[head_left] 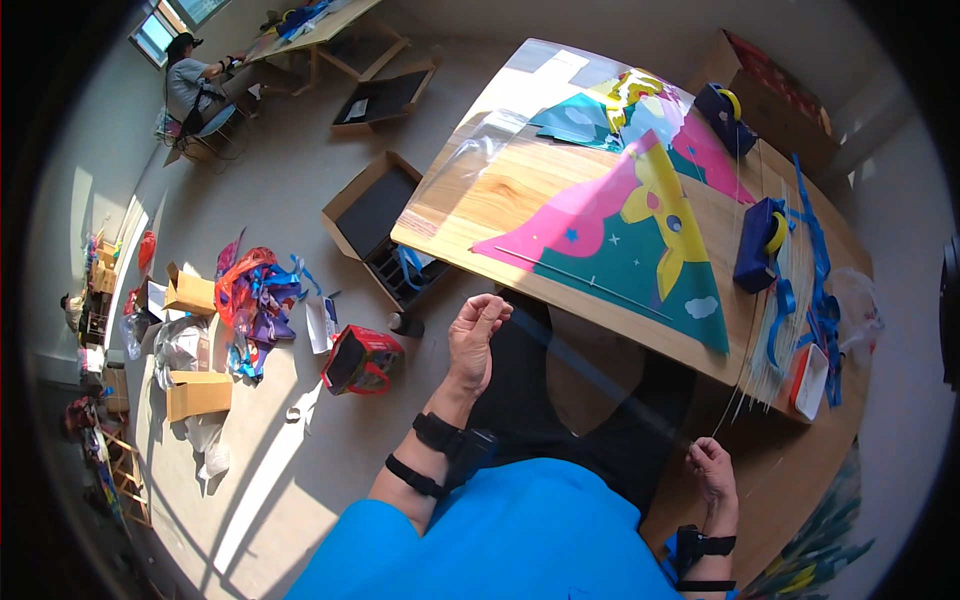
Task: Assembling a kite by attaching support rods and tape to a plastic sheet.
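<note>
A long translucent strip [600,380], which looks like clear tape, stretches slantwise over my lap. My left hand [474,342] pinches its upper end, just off the table's near edge. Lower down at the right, my right hand [712,468] has closed fingers on the other end. In front of me on the wooden table [500,195] lies a triangular printed sheet [610,235], pink and green with a yellow animal, like a kite sail. A thin white rod [585,283] rests along its near side. More printed sheets [640,110] overlap behind it.
Two dark blue tape dispensers [757,250] with yellow hubs stand at the table's right, near thin rods [785,330] and blue ribbon [822,290]. Open cardboard boxes [370,195], a red bag [365,360] and packing scraps lie on the floor at left. Another person [195,85] sits far left.
</note>
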Available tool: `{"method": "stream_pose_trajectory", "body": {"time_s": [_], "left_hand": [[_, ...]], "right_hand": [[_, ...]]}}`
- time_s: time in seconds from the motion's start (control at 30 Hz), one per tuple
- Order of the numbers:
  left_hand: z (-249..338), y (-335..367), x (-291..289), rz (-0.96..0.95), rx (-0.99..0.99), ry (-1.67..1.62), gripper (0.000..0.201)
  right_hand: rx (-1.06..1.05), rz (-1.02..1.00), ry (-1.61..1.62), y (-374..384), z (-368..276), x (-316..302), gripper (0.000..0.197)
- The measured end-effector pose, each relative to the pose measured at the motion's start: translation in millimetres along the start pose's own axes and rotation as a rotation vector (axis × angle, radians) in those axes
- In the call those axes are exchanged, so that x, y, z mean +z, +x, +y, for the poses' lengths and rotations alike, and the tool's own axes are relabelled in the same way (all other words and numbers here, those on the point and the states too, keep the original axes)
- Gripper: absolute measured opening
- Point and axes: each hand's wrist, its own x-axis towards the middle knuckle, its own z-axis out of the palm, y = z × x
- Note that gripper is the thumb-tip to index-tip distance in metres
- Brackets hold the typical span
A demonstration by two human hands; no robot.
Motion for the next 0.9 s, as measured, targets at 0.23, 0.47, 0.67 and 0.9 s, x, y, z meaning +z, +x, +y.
{"method": "stream_pose_trajectory", "body": {"time_s": [0.23, 0.47, 0.67, 0.9], "left_hand": [[4, 32, -12, 0.135, 0.021, 0.159, 0.017], [9, 67, -27, 0.173, 0.028, 0.031, 0.011], [15, 66, -38, 0.216, 0.097, 0.251, 0.012], [10, 80, -32, 0.313, 0.267, 0.525, 0.013]], "right_hand": [[-0.203, -0.01, -0.179, 38, -54, 37, 0.005], [-0.248, 0.115, -0.235, 82, -86, 58, 0.011], [-0.116, 0.042, -0.148, 91, -92, 61, 0.01], [-0.094, 0.08, -0.156, 93, -89, 78, 0.005]]}}
